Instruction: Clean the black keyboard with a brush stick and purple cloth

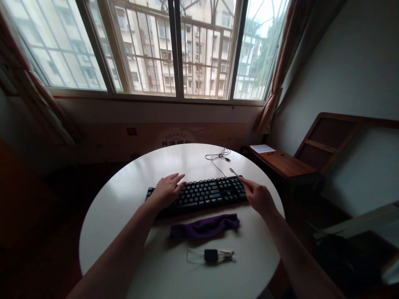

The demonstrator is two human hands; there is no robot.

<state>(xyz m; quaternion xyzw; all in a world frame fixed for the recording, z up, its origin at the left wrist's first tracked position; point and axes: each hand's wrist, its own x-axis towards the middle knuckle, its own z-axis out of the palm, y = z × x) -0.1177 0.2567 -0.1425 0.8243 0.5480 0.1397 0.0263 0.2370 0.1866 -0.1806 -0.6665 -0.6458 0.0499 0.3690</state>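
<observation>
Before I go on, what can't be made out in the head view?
In the head view:
- Part of the keyboard: covered by the left hand.
- Gripped end of the slim tool: inside the right hand.
- Keyboard lettering: too small.
- Table: near edge cut off by the bottom.

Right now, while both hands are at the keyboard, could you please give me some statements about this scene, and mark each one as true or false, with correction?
1. The left hand is over the left part of the black keyboard. True.
2. The right hand holds a slender tool. True.
3. The purple cloth lies on the white table. True.
4. The purple cloth lies between the black keyboard and the window. False: it lies on the wearer's side of the black keyboard.
5. The white table is square. False: it is rounded.
</observation>
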